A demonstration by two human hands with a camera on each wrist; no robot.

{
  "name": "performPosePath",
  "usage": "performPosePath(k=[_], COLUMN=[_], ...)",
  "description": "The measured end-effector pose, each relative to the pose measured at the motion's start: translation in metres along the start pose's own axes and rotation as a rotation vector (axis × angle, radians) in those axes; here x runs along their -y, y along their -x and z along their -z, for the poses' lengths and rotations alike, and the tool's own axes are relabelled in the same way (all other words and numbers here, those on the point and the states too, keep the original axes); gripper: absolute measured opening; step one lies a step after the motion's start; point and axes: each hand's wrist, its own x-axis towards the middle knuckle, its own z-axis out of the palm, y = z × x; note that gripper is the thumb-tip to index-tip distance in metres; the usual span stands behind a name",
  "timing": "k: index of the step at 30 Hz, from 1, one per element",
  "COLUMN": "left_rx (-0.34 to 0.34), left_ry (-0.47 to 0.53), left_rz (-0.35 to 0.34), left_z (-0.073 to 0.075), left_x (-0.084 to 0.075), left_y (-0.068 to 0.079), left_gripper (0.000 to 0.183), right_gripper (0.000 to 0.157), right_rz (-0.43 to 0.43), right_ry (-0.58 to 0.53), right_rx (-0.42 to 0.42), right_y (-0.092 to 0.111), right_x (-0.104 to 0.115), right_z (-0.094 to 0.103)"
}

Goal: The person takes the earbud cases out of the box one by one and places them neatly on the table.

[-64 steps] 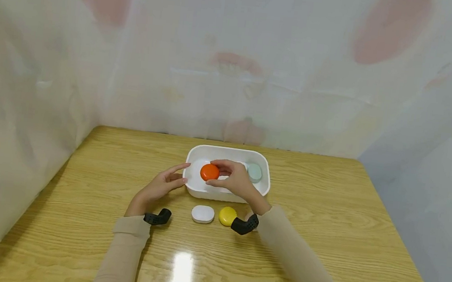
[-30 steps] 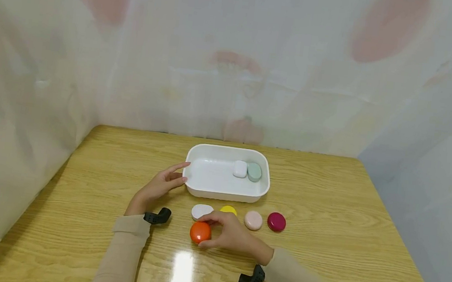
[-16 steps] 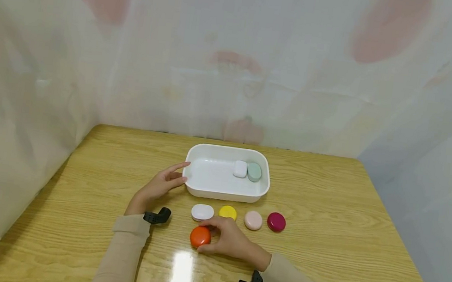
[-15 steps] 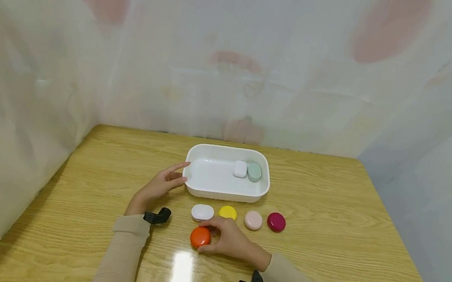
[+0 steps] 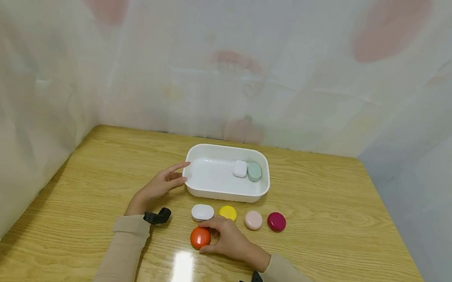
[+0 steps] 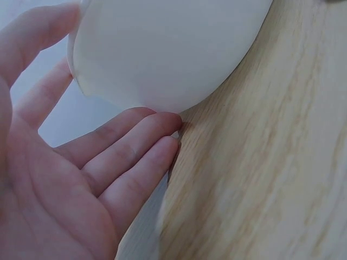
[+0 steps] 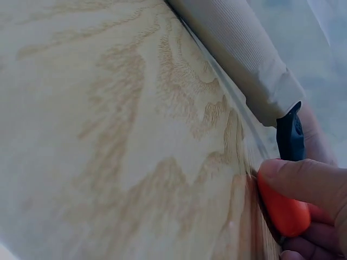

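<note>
In the head view my right hand [image 5: 232, 240] pinches a glossy round orange disc [image 5: 200, 238] between thumb and fingers, at table level. The right wrist view shows the thumb [image 7: 303, 181] on the side of this orange disc [image 7: 284, 206], which sits on the wood. My left hand [image 5: 159, 185] touches the left end of a white rounded tub [image 5: 225, 196]. In the left wrist view the fingers of the left hand [image 6: 70, 157] lie against the tub's outer wall [image 6: 168, 49]. Inside the tub are a white rounded-square piece [image 5: 240, 169] and a pale green round one [image 5: 254, 172].
In front of the tub stand a white oval piece [image 5: 202, 212], a yellow disc [image 5: 228, 212], a pale pink disc [image 5: 253, 220] and a dark red disc [image 5: 277, 221] in a row. The wooden table [image 5: 323, 245] is bordered by pale curtain-like sheets [image 5: 230, 104].
My right hand has carried the orange disc out of the tub toward me and down onto the table, before the white oval piece. The left hand has stayed at the tub.
</note>
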Motion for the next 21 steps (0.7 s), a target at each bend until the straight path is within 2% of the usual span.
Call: performPosePath(k=[12,21], left_rx=[0.0,0.003], left_ry=[-0.006,0.003], left_rz=[-0.008,0.011], left_z=[0.0,-0.001], left_x=[0.001,-0.001], left_y=[0.0,0.001], left_gripper=[0.06,0.059], right_gripper=[0.047,0.032], right_rz=[-0.012,0.09], right_ry=[-0.052,-0.023], right_rx=[-0.02,-0.162], right_y=[0.006,0.007], right_x=[0.004,0.006], right_z=[0.01,0.034])
